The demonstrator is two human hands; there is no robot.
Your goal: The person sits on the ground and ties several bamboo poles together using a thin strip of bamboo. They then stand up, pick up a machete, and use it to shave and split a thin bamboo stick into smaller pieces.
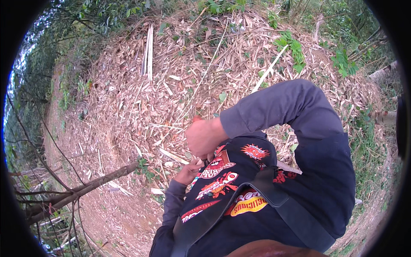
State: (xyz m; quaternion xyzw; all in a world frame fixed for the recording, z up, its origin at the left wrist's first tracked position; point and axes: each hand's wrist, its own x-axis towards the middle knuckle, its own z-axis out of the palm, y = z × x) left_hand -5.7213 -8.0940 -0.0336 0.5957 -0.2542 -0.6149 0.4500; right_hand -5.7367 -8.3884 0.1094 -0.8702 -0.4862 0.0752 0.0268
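My right hand (204, 137) is closed in a fist in front of my chest, its arm bent sharply from the right. A small reddish-brown end (196, 118) shows at the top of this fist; the rest of what it grips is hidden. Just below it, my left hand (189, 172) has its fingers drawn together close to my shirt. What lies between those fingers is too small to make out. A pale split strip (173, 156) shows beside the left hand, and I cannot tell whether it is held or lies on the ground.
Dry leaves and chips (128, 98) cover the sloping ground. Long pale split strips (148, 53) lie farther off, another pale strip (269, 68) beyond my right arm. A bare branch (102, 177) reaches in from the left. Green plants (293, 49) and trunks (383, 72) stand around.
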